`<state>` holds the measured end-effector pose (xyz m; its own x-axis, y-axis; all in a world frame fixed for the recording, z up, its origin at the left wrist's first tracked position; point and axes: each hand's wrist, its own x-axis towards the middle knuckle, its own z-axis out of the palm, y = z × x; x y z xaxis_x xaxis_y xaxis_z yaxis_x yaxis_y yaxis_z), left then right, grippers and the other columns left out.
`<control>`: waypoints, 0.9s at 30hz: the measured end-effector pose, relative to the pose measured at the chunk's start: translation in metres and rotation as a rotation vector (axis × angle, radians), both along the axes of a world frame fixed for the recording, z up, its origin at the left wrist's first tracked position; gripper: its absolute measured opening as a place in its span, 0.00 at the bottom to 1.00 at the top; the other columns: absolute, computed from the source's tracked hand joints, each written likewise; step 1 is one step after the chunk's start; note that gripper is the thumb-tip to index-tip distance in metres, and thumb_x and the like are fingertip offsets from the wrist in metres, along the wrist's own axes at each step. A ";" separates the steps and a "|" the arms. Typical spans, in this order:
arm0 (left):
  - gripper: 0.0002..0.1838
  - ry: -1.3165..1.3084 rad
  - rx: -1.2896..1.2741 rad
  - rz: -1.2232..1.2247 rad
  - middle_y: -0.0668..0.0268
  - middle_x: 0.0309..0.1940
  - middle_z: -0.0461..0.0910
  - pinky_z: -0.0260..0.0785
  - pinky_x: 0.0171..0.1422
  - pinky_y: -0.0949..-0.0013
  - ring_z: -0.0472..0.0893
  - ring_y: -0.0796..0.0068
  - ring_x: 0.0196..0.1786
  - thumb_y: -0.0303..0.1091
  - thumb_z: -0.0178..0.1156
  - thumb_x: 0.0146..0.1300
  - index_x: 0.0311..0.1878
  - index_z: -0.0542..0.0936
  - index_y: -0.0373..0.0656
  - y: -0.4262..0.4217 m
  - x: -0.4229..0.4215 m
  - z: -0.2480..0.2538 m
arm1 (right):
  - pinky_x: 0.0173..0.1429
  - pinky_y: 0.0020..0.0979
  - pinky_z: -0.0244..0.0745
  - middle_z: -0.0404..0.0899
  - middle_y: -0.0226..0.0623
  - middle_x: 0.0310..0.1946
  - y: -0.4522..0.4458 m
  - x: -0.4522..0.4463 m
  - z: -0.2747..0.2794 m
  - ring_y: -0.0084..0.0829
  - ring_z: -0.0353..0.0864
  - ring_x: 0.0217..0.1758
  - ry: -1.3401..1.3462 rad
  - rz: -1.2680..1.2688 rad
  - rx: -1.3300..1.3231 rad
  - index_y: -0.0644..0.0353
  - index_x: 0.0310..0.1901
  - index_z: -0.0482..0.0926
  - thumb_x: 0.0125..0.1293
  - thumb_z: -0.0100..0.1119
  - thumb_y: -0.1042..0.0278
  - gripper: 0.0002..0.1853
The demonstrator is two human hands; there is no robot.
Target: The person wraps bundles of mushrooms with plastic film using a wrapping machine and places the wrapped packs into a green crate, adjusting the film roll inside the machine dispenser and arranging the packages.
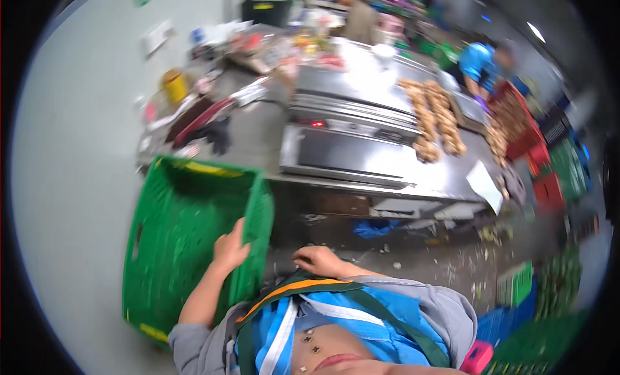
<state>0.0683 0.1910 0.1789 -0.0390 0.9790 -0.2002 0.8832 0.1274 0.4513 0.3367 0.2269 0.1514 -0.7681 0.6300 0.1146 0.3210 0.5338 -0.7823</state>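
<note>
A large green crate (194, 246) stands at the left beside the wall, its inside showing no contents. My left hand (231, 249) is on the crate's right side, its fingers closed round the wall near the rim. My right hand (318, 261) hangs in front of my body, a little right of the crate, with its fingers curled; what they hold, if anything, is hidden. Above my hands is the metal table (258, 136) with a steel wrapping machine (349, 152). Right of the machine, netted brown produce (445, 120) lies in long rows.
A person in blue (478, 62) works at the table's far right beside a red crate (516, 120). Gloves, a yellow container (174, 86) and bags clutter the table's left end. Green crates (515, 284) stand at the lower right. Scraps litter the floor.
</note>
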 end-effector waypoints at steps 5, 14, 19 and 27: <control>0.35 -0.008 0.119 0.061 0.53 0.41 0.77 0.63 0.54 0.57 0.74 0.51 0.45 0.29 0.57 0.52 0.65 0.58 0.41 -0.008 0.018 -0.020 | 0.42 0.36 0.74 0.79 0.42 0.37 -0.008 0.073 -0.027 0.43 0.79 0.40 -0.024 -0.271 0.009 0.58 0.43 0.76 0.56 0.56 0.71 0.11; 0.12 -0.275 0.609 0.089 0.56 0.41 0.76 0.66 0.52 0.62 0.75 0.60 0.44 0.22 0.54 0.55 0.44 0.76 0.36 0.050 0.107 0.007 | 0.47 0.33 0.73 0.79 0.44 0.40 0.130 0.317 -0.041 0.37 0.79 0.42 0.048 -1.163 0.037 0.58 0.49 0.76 0.56 0.61 0.66 0.18; 0.07 -0.653 0.511 0.112 0.60 0.35 0.78 0.69 0.47 0.69 0.78 0.68 0.39 0.22 0.55 0.56 0.38 0.77 0.35 0.151 0.245 -0.031 | 0.53 0.36 0.70 0.75 0.47 0.48 0.305 0.426 -0.043 0.42 0.75 0.50 -0.055 -1.057 0.347 0.57 0.53 0.74 0.55 0.62 0.60 0.23; 0.07 -0.563 0.263 -0.356 0.62 0.34 0.81 0.67 0.47 0.66 0.79 0.63 0.40 0.30 0.57 0.56 0.37 0.80 0.43 0.284 0.429 -0.033 | 0.58 0.41 0.60 0.68 0.33 0.56 0.472 0.478 -0.097 0.36 0.64 0.61 -0.530 -0.648 0.609 0.48 0.54 0.72 0.56 0.54 0.46 0.25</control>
